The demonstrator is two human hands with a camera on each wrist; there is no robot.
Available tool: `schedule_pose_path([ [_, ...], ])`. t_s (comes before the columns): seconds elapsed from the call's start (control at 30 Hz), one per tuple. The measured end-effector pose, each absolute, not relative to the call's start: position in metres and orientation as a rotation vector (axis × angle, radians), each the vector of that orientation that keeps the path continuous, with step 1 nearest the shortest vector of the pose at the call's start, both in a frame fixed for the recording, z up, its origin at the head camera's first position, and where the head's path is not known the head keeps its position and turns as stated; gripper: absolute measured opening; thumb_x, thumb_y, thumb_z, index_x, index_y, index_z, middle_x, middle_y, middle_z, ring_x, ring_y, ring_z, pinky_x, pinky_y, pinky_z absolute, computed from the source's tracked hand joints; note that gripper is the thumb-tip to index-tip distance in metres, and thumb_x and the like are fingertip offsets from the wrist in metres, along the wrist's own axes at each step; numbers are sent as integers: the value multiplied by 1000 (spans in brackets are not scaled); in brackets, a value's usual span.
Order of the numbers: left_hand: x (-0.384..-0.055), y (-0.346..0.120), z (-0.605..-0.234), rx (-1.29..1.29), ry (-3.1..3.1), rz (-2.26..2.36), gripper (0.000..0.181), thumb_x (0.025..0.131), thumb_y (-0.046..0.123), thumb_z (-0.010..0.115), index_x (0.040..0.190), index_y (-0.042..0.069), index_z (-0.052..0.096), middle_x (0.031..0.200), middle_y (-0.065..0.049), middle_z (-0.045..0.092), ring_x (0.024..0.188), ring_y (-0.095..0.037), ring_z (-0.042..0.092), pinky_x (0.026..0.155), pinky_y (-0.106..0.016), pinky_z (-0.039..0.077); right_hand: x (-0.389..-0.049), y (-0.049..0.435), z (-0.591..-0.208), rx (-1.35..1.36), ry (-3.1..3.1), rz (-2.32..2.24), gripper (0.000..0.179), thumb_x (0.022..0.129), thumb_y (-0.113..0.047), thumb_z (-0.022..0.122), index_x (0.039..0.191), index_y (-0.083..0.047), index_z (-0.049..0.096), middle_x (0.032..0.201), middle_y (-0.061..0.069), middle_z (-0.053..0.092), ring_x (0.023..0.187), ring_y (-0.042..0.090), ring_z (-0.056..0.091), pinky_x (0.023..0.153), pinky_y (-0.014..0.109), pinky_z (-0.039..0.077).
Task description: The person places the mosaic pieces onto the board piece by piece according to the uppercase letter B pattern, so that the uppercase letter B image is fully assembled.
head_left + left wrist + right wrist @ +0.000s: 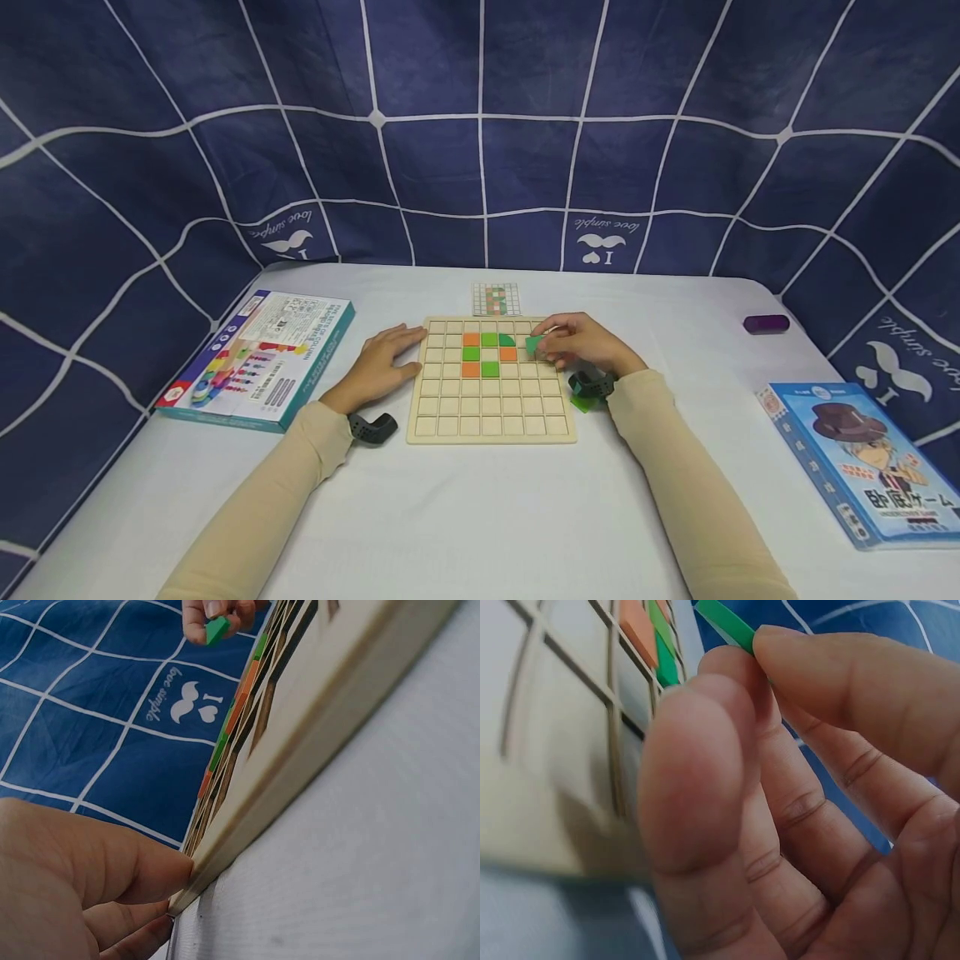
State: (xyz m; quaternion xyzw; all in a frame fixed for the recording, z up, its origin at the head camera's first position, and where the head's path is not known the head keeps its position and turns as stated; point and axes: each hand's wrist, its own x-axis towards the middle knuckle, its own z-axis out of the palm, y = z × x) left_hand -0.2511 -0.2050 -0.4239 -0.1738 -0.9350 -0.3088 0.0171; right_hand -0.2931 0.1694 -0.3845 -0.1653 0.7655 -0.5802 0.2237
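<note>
My right hand [573, 343] pinches a small dark green tile [726, 622] between thumb and fingertip, over the right side of a wooden grid board [491, 427]. The left hand [382, 367] lies beside the board's left edge. Its thumb [154, 862] and fingers touch the rim near the far left corner. Set in the grid's upper middle are orange tiles [507, 355], light green tiles [490, 369] and a dark green tile [507, 340] with one rounded corner. They surround a bare cell.
A small card [496, 300] with a coloured grid pattern lies behind the board. Light green pieces [582, 403] lie partly hidden under the right wrist. At left is a toy box [258, 358]; at right, a blue game box [870, 467] and a purple object [766, 324].
</note>
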Motion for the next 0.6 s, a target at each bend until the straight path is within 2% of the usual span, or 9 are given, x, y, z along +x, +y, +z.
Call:
schedule_pose_path([
  [0.23, -250, -205, -423, -540, -2910, -953, 63, 100, 17, 64, 158, -2, 51, 166, -20, 47, 161, -44, 29, 129, -64, 16, -288, 155, -384, -517, 2130, -1537, 30, 103, 1, 68, 130, 13, 65, 86, 6, 74, 70, 12, 65, 61, 24, 60],
  [0.43, -251, -205, -424, -546, -2898, -938, 62, 100, 18, 64, 157, -3, 52, 165, -21, 49, 160, -44, 31, 129, -65, 17, -283, 147, -383, -537, 2140, -1477, 29, 103, 1, 68, 130, 12, 66, 77, 5, 68, 60, 10, 56, 53, 21, 51],
  [0.6, -252, -205, -424, -539, -2906, -946, 63, 100, 17, 65, 158, -2, 51, 166, -19, 48, 160, -43, 30, 130, -63, 16, -282, 142, -386, -561, 2154, -1432, 26, 103, -1, 69, 127, 10, 67, 71, 1, 63, 57, 9, 50, 52, 20, 44],
])
